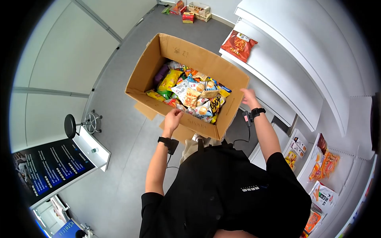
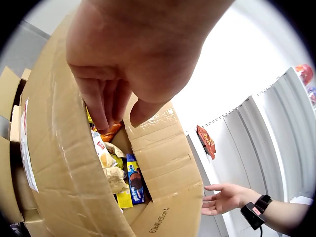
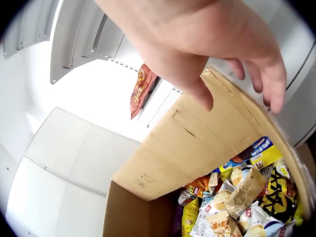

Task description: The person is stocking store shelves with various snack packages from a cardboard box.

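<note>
A large cardboard box (image 1: 190,48) stands with its top up, holding many snack packets, among them a yellow packet (image 1: 170,80) and a black one (image 3: 277,196). My left hand (image 1: 173,120) is at the near rim, its fingers bent loosely downward with nothing seen between them and the thumb; in the left wrist view the hand (image 2: 133,59) hangs over the opening. Beside the box's right edge, my right hand (image 1: 249,97) is spread and empty. The right wrist view shows that hand (image 3: 212,44) above the rim, thumb apart from the fingers; contact with the cardboard cannot be told.
White shelves (image 1: 274,67) rise at the right, with a red snack bag (image 1: 239,46) on one. More packets (image 1: 324,164) fill lower shelves. Small boxes (image 1: 199,9) lie by the far wall. A stool (image 1: 70,126) and a dark screen (image 1: 51,166) are at the left.
</note>
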{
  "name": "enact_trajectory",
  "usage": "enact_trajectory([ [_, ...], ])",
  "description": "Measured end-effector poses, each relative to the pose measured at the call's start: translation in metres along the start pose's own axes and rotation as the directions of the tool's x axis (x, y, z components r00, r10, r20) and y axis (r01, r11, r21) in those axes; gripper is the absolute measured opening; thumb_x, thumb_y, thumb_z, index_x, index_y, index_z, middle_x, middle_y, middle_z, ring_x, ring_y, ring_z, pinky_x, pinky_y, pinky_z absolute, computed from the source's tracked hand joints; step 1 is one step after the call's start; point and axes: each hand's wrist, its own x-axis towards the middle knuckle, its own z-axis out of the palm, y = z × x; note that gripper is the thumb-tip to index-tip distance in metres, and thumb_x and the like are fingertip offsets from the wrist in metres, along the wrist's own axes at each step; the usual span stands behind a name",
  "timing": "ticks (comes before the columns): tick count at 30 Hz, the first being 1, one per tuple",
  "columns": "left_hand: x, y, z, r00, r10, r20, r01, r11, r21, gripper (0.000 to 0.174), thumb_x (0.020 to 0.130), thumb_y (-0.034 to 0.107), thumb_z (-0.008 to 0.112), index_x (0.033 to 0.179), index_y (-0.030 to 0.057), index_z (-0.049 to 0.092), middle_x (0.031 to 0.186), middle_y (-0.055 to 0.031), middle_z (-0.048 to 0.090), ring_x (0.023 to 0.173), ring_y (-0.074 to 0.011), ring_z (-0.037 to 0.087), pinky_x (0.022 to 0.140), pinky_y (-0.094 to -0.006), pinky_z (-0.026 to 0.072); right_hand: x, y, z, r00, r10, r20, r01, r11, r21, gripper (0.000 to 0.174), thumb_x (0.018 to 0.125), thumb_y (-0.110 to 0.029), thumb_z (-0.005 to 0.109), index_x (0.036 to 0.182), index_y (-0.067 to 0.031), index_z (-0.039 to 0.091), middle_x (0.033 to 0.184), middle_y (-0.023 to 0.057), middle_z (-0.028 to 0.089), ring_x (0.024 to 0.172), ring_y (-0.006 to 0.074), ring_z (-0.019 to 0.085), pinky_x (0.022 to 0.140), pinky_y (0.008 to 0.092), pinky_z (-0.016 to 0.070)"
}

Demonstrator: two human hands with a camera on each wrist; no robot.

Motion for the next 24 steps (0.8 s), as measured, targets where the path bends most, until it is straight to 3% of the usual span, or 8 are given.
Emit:
enact_trajectory([
  [4, 0.002, 0.01, -0.001, 0.999, -0.014, 0.031, 0.012, 0.997, 0.073, 0.03, 0.082, 0.025, 0.062, 0.1, 0.0011, 0.064, 0.089, -0.0129, 0.068, 0.082, -0.0229, 0.065, 0.075, -0.0325, 0.05, 0.003, 0.008, -0.001, 0.982, 0.101, 0.162, -0.098, 0.995, -0.024, 0.042, 0.08, -0.025, 0.061, 0.112, 0.0016, 0.054, 0.101, 0.0152, 0.063, 0.08, 0.0302, 0.066, 0.068, 0.043, 0.0548],
  [7, 0.008, 0.012, 0.0, 0.998, -0.037, 0.059, 0.03, 0.992, 0.121, 0.03, 0.082, 0.023, 0.061, 0.103, 0.0011, 0.064, 0.087, -0.0098, 0.068, 0.08, -0.0186, 0.065, 0.073, -0.0299, 0.0496, 0.014, 0.013, -0.006, 0.973, 0.141, 0.184, -0.148, 0.989, 0.022, 0.035, 0.082, -0.012, 0.057, 0.11, 0.0071, 0.054, 0.097, 0.0203, 0.062, 0.084, 0.0337, 0.066, 0.068, 0.0478, 0.0561],
  [12, 0.024, 0.015, 0.01, 0.987, -0.127, 0.095, 0.102, 0.967, 0.231, 0.032, 0.081, 0.027, 0.061, 0.099, 0.0013, 0.066, 0.083, -0.0107, 0.068, 0.076, -0.0192, 0.065, 0.072, -0.0305, 0.05, 0.02, 0.009, -0.004, 0.98, 0.122, 0.158, -0.115, 0.992, -0.056, 0.031, 0.082, -0.01, 0.053, 0.108, 0.0076, 0.055, 0.098, 0.0215, 0.063, 0.08, 0.0345, 0.067, 0.062, 0.0477, 0.0568],
  [15, 0.046, 0.013, 0.019, 0.952, -0.199, 0.233, 0.112, 0.934, 0.34, 0.035, 0.078, 0.032, 0.061, 0.101, 0.0047, 0.065, 0.092, -0.0149, 0.068, 0.085, -0.0297, 0.065, 0.077, -0.0368, 0.0496, 0.027, 0.004, -0.005, 0.977, 0.123, 0.177, -0.111, 0.991, -0.076, 0.031, 0.08, -0.01, 0.055, 0.106, 0.006, 0.057, 0.091, 0.0194, 0.064, 0.074, 0.0319, 0.067, 0.06, 0.045, 0.0567],
  [18, 0.064, 0.012, 0.034, 0.904, -0.27, 0.331, 0.064, 0.852, 0.52, 0.037, 0.077, 0.033, 0.061, 0.101, 0.0052, 0.065, 0.096, -0.0177, 0.066, 0.086, -0.0317, 0.064, 0.079, -0.0372, 0.0489, 0.051, 0.018, -0.007, 0.973, 0.12, 0.199, -0.11, 0.992, -0.06, 0.03, 0.079, -0.009, 0.055, 0.105, 0.0054, 0.057, 0.089, 0.019, 0.065, 0.071, 0.0304, 0.067, 0.059, 0.0441, 0.0566],
  [21, 0.095, -0.006, 0.043, 0.818, -0.17, 0.55, -0.226, 0.783, 0.579, 0.033, 0.079, 0.03, 0.064, 0.095, 0.0011, 0.066, 0.083, -0.0119, 0.067, 0.076, -0.0193, 0.065, 0.066, -0.0318, 0.0529, 0.063, 0.017, -0.002, 0.968, 0.116, 0.221, -0.109, 0.993, -0.047, 0.031, 0.079, -0.008, 0.055, 0.107, 0.0057, 0.057, 0.09, 0.0193, 0.065, 0.072, 0.0307, 0.067, 0.059, 0.0445, 0.0568],
  [22, 0.1, -0.006, 0.045, 0.812, -0.364, 0.456, 0.089, 0.85, 0.519, 0.033, 0.08, 0.03, 0.065, 0.096, 0.0014, 0.065, 0.085, -0.0112, 0.067, 0.076, -0.0192, 0.065, 0.063, -0.0308, 0.0537, 0.063, 0.015, -0.002, 0.965, 0.126, 0.23, -0.12, 0.992, -0.041, 0.031, 0.08, -0.009, 0.054, 0.107, 0.0058, 0.056, 0.09, 0.0194, 0.065, 0.072, 0.0308, 0.067, 0.059, 0.0445, 0.0569],
  [24, 0.109, -0.004, 0.047, 0.607, -0.72, 0.336, 0.668, 0.692, 0.274, 0.035, 0.081, 0.031, 0.065, 0.099, 0.0019, 0.063, 0.087, -0.0099, 0.066, 0.077, -0.0192, 0.065, 0.057, -0.0288, 0.0554, 0.057, 0.009, -0.005, 0.965, 0.125, 0.23, -0.118, 0.992, -0.043, 0.031, 0.081, -0.009, 0.054, 0.108, 0.006, 0.056, 0.09, 0.0193, 0.065, 0.072, 0.0303, 0.067, 0.058, 0.0439, 0.0572],
])
